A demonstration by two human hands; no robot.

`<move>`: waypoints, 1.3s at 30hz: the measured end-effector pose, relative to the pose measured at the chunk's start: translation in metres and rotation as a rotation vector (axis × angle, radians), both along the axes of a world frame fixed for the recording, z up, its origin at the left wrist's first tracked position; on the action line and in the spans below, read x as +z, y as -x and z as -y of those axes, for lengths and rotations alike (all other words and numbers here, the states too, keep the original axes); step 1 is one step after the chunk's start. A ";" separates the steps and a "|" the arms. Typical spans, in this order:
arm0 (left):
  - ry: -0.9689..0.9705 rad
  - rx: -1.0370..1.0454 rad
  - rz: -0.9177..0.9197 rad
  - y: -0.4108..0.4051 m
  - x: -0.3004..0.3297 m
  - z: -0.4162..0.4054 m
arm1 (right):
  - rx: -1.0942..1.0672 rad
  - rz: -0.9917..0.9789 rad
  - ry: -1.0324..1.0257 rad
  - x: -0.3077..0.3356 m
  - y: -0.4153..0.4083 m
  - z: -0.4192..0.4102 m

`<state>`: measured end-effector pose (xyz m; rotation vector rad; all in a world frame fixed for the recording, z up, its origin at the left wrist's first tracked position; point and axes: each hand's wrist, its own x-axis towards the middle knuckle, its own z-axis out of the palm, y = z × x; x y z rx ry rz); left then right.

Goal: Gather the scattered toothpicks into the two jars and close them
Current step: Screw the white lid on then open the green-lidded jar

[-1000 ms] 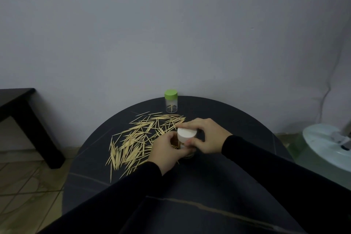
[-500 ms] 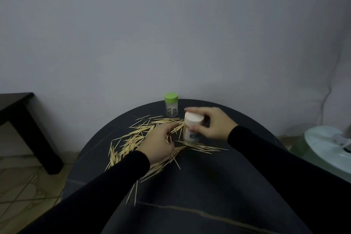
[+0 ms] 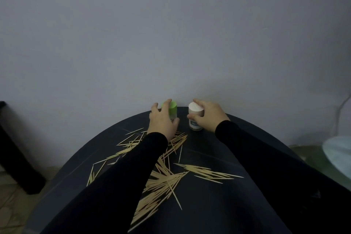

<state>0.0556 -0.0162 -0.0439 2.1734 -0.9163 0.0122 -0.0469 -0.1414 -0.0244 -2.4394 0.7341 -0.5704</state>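
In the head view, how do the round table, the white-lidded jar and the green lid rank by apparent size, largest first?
1. Round table, by far the largest.
2. White-lidded jar, partly covered by the right hand.
3. Green lid, smallest; the left hand hides part of it.

Single head-worn view, facing forward and down, close over table (image 3: 218,205)

At the far edge of the dark round table (image 3: 237,157), the left hand (image 3: 161,121) curls round the green-lidded jar (image 3: 172,110) and the right hand (image 3: 208,116) grips the white-lidded jar (image 3: 195,118), both upright and near each other. Toothpicks (image 3: 161,176) lie scattered nearer, partly under the left sleeve (image 3: 117,176).
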 end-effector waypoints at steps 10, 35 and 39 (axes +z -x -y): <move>0.090 -0.049 0.031 -0.007 -0.019 0.007 | 0.005 0.078 -0.104 -0.015 -0.025 0.006; 0.100 -0.228 -0.111 0.116 0.031 -0.135 | 0.237 0.196 -0.158 0.026 0.107 -0.123; 0.064 -0.232 -0.158 0.126 0.030 -0.142 | 0.287 0.132 -0.262 0.030 0.117 -0.126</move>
